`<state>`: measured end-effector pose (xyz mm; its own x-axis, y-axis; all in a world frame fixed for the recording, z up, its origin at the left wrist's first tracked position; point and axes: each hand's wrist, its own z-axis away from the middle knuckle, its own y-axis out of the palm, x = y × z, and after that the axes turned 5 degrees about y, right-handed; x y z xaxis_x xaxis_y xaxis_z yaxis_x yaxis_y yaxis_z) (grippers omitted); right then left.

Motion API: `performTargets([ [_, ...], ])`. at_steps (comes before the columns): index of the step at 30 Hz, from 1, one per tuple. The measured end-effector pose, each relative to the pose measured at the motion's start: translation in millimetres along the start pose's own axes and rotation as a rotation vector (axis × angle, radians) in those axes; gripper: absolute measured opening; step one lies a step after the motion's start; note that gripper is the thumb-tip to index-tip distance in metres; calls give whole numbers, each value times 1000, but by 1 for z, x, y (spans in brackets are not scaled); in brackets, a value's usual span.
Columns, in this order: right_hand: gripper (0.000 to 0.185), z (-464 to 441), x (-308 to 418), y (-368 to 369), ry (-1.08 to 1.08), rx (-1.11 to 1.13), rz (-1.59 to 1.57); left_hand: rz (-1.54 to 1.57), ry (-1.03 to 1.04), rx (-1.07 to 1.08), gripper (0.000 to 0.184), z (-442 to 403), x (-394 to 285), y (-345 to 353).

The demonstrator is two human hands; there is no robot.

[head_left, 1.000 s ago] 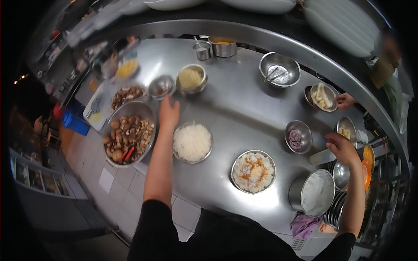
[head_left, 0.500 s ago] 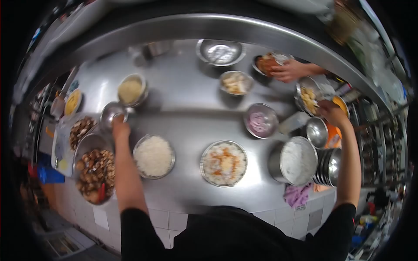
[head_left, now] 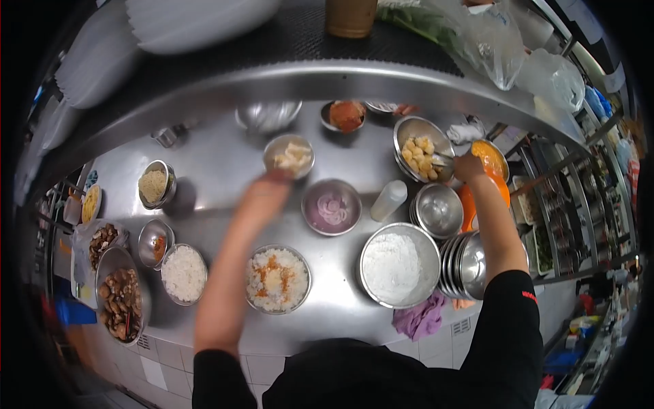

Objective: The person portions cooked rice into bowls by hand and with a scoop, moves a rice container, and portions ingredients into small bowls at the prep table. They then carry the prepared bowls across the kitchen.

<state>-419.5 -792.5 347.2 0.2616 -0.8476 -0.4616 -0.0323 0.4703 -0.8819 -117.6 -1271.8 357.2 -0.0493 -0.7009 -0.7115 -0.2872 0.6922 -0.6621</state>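
Nearest you on the tabletop point(head_left: 335, 276), the seasoned rice bowl point(head_left: 309, 279) sat closer than the onion bowl point(head_left: 352, 217) and to its left, with your left forearm point(head_left: 235, 252) crossing on its far-left side; if that arm sank, it could have caught the rim. The powder pot point(head_left: 364, 283) stood open, nearer than the onion bowl and to its right, so a drip falling there might have made lumps.

Just right of the onion bowl, the bottle point(head_left: 390, 199) looked easy to topple with a careless inward sweep. Beyond the onion bowl and to its left, your left hand point(head_left: 271, 183) was at the near rim of the bowl of pale pieces point(head_left: 310, 151); blur hid whether its fingers pinched or spread, and a weak hold could have let that bowl slip.

Beyond the onion bowl and to its right, your right hand point(head_left: 470, 167) was curled around a metal utensil point(head_left: 443, 159) reaching into the bowl of yellow chunks point(head_left: 436, 133); levering hard against that rim might have tipped it.
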Motion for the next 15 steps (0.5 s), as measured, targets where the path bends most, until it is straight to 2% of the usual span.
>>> performTargets([
  [1,27,0,1,-5,-1,-19,-1,-39,18,78,31,-30,-45,36],
  [2,26,2,2,-9,-15,15,4,114,69,66,31,-63,-54,80],
  [3,25,7,0,-13,-23,54,11,243,-52,137,33,-92,-72,110],
  [4,25,10,-3,-12,-11,49,15,288,51,81,36,-122,-68,148],
  [5,25,9,-5,-8,-14,-49,11,292,24,127,41,-149,-69,175],
  [6,26,9,-8,-2,-23,-142,7,295,30,127,41,-168,-78,190],
  [8,26,5,-19,8,-42,-96,8,295,-271,429,42,-198,-94,213],
  [13,29,20,-29,-1,-149,21,-22,423,-249,548,39,-230,-87,261],
  [15,27,30,-27,-22,-123,172,-258,598,-318,558,37,-239,-75,273],
])
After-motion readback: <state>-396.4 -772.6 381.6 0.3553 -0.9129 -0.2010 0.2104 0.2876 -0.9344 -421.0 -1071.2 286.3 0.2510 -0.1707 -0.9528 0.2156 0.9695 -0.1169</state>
